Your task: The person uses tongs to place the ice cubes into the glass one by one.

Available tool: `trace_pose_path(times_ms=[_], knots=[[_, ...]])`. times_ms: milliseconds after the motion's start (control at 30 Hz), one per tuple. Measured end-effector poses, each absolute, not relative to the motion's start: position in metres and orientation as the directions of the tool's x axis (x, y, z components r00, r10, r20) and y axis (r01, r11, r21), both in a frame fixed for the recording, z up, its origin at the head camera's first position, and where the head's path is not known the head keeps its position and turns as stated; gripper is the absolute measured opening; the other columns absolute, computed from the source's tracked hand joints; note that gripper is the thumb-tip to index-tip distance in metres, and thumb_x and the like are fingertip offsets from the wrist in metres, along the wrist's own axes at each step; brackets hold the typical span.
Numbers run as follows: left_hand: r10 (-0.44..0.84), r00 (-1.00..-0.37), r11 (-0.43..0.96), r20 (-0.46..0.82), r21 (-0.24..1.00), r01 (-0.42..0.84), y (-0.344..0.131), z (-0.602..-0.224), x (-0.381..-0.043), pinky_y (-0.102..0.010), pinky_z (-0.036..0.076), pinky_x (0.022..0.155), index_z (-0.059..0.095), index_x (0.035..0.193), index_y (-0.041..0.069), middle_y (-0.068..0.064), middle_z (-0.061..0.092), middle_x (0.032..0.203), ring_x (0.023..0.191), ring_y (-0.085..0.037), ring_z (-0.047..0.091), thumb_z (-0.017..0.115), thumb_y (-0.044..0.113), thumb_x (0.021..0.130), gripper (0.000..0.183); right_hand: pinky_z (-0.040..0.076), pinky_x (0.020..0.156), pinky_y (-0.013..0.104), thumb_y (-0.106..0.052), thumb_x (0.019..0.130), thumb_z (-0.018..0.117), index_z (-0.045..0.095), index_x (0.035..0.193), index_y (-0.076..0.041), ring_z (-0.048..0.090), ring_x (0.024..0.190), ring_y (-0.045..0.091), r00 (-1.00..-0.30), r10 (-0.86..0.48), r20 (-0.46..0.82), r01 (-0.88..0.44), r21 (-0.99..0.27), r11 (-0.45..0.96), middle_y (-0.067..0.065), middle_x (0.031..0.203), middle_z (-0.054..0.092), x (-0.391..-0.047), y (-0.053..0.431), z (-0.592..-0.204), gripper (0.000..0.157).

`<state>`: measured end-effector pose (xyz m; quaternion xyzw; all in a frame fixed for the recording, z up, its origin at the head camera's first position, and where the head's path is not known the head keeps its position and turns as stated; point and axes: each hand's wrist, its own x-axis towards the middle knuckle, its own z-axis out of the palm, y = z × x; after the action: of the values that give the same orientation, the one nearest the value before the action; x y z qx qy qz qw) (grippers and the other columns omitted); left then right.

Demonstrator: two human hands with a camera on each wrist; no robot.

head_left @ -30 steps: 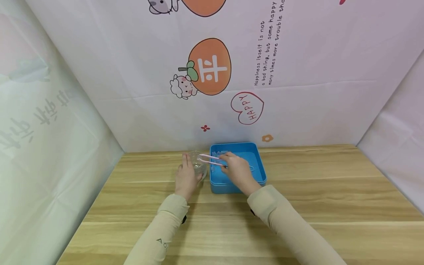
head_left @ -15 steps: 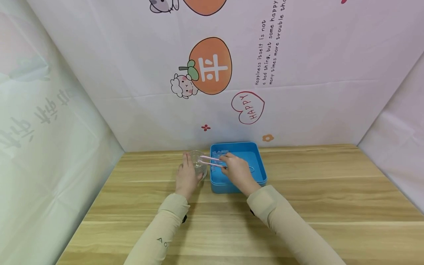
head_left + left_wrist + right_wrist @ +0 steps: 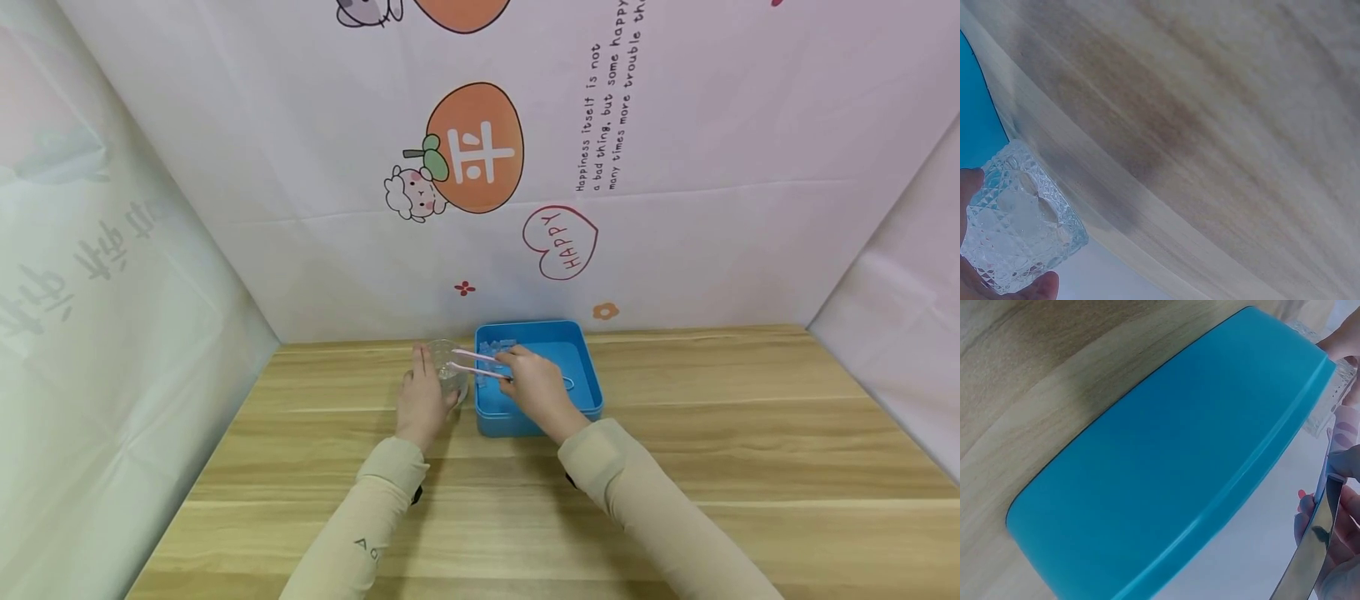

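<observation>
In the head view my left hand (image 3: 422, 402) grips a clear glass (image 3: 455, 385) from its left side, fingers along the far side and thumb nearer. Its diamond-cut wall shows in the left wrist view, where the glass (image 3: 1019, 219) has pale, clear lumps inside. My right hand (image 3: 542, 390) holds pink-tipped tongs (image 3: 480, 370) over the blue box, the two tips apart at the mouth of the glass. In the right wrist view the tongs' metal band (image 3: 1307, 550) shows between the fingers. Small clear cubes (image 3: 491, 350) lie along the left side of the blue box (image 3: 558, 415).
The blue box stands right beside the glass, near the back edge of the wooden table (image 3: 495, 533). A printed white backdrop (image 3: 337, 267) rises directly behind. White sheets close off the left (image 3: 135, 333) and right sides.
The tongs' tips stand slightly farther apart at the glass than half a second ago. Both hands, the glass and the box keep nearly the same places.
</observation>
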<state>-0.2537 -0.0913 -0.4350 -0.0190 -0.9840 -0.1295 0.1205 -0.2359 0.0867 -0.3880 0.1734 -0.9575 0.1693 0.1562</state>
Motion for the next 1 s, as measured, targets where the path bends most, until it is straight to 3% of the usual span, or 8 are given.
trace_pose_path(times_ms=[367,1000], knots=[[0.009,-0.966,0.966,0.257,0.248,0.075,-0.091,-0.436,-0.253,-0.043,0.053,0.087,0.021,0.148,-0.006,-0.020,0.028,0.154,0.108,-0.035,0.059,0.074,0.037,0.081,0.095,0.059,0.066,0.031,-0.016,0.081,0.075,0.069,0.114,-0.006,0.069,0.081,0.020,-0.889,-0.264,0.374,-0.378,-0.275,0.884,0.010,0.108,0.069,-0.239,0.092,-0.390,0.035],[0.012,-0.963,0.970,0.271,0.230,0.076,-0.092,-0.436,-0.254,-0.043,0.053,0.089,0.024,0.148,-0.006,-0.020,0.030,0.153,0.109,-0.035,0.059,0.073,0.037,0.082,0.093,0.059,0.072,0.035,-0.015,0.083,0.074,0.068,0.117,-0.006,0.068,0.089,0.025,-0.941,-0.154,0.301,-0.248,-0.303,0.920,0.013,0.113,0.068,-0.244,0.109,-0.395,0.036]])
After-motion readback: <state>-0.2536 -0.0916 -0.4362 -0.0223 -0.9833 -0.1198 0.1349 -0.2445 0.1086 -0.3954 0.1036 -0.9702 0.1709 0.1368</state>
